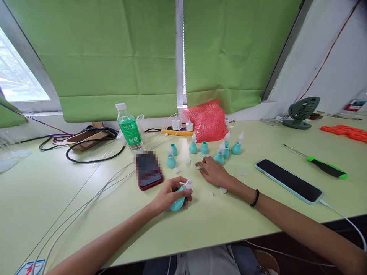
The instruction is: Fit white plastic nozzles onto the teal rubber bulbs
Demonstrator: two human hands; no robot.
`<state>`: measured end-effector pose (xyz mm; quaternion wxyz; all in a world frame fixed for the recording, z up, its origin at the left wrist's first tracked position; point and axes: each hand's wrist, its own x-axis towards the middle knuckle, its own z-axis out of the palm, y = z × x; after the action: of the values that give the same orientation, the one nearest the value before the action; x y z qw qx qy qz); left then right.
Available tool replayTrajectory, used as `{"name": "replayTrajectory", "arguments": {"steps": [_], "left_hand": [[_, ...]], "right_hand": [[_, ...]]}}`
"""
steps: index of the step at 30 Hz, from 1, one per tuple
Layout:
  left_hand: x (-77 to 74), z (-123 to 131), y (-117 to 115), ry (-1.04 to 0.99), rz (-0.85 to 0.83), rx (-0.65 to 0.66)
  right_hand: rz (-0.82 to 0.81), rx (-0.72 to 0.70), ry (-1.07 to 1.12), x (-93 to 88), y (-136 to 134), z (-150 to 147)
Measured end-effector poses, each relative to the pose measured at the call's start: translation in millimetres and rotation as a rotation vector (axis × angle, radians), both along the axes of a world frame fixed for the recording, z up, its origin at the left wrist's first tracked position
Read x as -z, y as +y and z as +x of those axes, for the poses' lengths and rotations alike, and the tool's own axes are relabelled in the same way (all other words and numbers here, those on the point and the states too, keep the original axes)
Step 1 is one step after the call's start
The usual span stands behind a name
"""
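I see left hand (pixel 169 196) closed round teal bulb (pixel 177 204), low on table (pixel 86 198), near red phone (pixel 148 173). Bulb long axis tilted, clear nozzle (pixel 187 184) pointing up-right toward right hand (pixel 213 172). Right hand flat, fingers loose, gripping nothing, fingertips touching small clear piece (pixel 198 167). Standing bulbs (pixel 220 156) just beyond it. Right hand nearer those, left well apart.
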<state>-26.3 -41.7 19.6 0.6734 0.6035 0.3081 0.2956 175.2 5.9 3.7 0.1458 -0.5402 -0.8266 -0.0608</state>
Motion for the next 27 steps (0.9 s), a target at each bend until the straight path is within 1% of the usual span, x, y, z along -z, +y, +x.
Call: {"name": "replayTrajectory", "arguments": {"steps": [3,5,6,7,10,12,15,22,27], "left_hand": [[1.2,0.4,0.2,0.023,0.04,0.004],[1.5,-0.1,0.1,0.058,0.079,-0.018],[1.7,-0.3,0.0,0.078,0.101,-0.035],[1.9,-0.6,-0.2,0.096,0.124,-0.055],[2.9,-0.6,-0.4,0.13,0.183,-0.105],[3.0,-0.3,-0.6,0.149,0.216,-0.123],[1.5,-0.4,-1.0,0.196,0.275,-0.133],[-3.0,-2.9,-4.0,0.348,0.447,-0.121],[-6.4,-1.2,-8.3,0.429,0.577,-0.141]], "right_hand": [[0.04,-0.004,0.083,-2.6,-2.4,-1.1],[0.023,-0.059,0.239,-6.7,-5.7,-2.5],[-0.02,-0.106,0.354,-9.3,-7.9,-3.5],[-0.089,-0.166,0.486,-12.1,-10.3,-4.7],[-0.385,-0.356,0.856,-18.8,-17.6,-9.2],[-0.541,-0.424,0.988,-20.5,-21.6,-12.1],[-0.649,-0.436,1.063,-19.7,-25.2,-14.4],[-0.796,-0.397,1.178,-18.1,-26.0,-13.4],[-0.825,-0.39,1.174,-19.4,-26.0,-12.6]]}}
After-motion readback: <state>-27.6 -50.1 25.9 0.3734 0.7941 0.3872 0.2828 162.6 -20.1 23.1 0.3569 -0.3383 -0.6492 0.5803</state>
